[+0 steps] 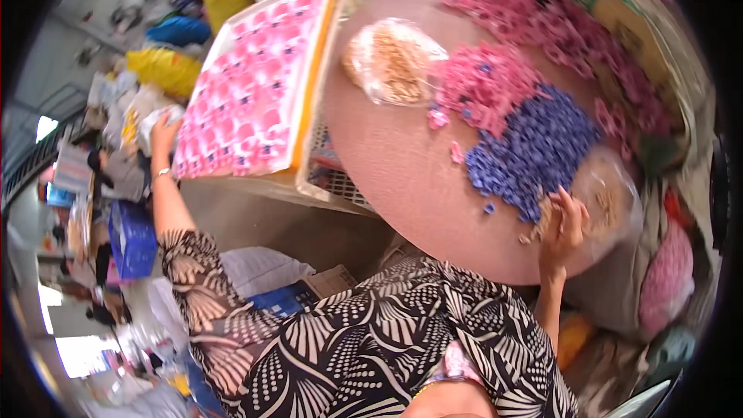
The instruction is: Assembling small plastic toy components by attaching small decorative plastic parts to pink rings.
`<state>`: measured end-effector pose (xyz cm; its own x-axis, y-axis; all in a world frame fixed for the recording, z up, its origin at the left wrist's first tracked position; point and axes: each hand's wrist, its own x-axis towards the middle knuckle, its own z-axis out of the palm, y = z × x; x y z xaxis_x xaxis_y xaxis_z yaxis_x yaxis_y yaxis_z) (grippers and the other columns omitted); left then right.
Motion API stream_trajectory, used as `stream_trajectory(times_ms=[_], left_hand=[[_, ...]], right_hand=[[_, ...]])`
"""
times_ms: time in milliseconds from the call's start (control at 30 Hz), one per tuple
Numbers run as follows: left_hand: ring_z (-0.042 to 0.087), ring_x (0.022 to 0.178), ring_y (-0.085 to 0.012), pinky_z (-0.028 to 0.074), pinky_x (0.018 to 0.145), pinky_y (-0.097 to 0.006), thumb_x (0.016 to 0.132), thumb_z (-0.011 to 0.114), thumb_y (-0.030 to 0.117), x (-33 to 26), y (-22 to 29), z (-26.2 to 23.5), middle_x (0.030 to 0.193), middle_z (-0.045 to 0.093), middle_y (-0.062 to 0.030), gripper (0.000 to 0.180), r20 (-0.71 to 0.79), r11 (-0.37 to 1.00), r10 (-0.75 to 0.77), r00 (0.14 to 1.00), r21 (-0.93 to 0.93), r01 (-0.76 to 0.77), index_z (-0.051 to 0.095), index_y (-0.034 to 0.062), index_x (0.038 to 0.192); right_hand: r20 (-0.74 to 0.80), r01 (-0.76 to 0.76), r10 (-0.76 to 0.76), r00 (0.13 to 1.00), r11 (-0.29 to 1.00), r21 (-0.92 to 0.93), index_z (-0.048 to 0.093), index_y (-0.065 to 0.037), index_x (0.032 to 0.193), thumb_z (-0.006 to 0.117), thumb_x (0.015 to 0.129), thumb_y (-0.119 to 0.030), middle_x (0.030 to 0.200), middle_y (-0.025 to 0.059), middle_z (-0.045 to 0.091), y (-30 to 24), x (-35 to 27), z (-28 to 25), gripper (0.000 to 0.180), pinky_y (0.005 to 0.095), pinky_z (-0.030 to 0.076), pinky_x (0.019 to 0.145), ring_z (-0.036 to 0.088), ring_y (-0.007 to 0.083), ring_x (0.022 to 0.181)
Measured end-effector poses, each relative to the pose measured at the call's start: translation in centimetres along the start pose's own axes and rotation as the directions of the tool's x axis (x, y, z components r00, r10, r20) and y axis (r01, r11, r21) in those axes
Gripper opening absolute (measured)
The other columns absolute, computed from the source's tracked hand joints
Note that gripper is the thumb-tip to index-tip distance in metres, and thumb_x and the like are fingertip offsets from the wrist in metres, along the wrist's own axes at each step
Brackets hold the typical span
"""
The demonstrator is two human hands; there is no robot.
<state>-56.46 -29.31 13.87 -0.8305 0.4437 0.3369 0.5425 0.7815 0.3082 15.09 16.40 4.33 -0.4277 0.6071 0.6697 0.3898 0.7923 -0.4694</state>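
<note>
Now: right hand (563, 226) in clear bag (611, 201) w/ tan bits.

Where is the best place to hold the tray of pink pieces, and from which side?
Probably by its long yellow side rim, coming from the round table's side. The tray of pink pieces lies flat and full, so grip both long edges and keep it level.

Round brown table (402, 178) bears pink pieces (484, 85), purple pieces (534, 147), bags (391, 62).
</note>
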Motion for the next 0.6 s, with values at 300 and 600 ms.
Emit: stream_trajectory(times_ms=[300,600], left_hand=[[0.066,0.078,-0.0231,0.052,0.068,-0.033,0.089,0.063,0.013,-5.9,32.2,1.6,0.098,0.069,-0.0114,0.033,-0.407,0.832,0.545,0.733,0.150,-0.535,0.061,0.0067,0.122],[0.056,0.111,-0.0318,0.046,0.094,-0.042,0.072,0.074,0.007,-22.3,46.8,14.5,0.122,0.059,-0.0137,0.050,-0.027,0.272,0.954,0.299,-0.345,-0.898,0.059,0.0038,0.120]], right_hand=[[-0.106,-0.119,0.114,0.988,0.992,-0.045,0.063,-0.004,0.109,0.061,0.082,0.004,0.089,0.0079,0.067,2.5,-2.6,0.0,0.028,0.0347,0.042,0.088,0.063,0.0231,0.085],[-0.279,-0.175,0.145,0.949,0.981,-0.083,0.062,-0.002,0.107,0.060,0.079,0.009,0.094,0.0094,0.066,4.8,-5.0,-2.3,0.030,0.0330,0.047,0.080,0.061,0.0252,0.092]])
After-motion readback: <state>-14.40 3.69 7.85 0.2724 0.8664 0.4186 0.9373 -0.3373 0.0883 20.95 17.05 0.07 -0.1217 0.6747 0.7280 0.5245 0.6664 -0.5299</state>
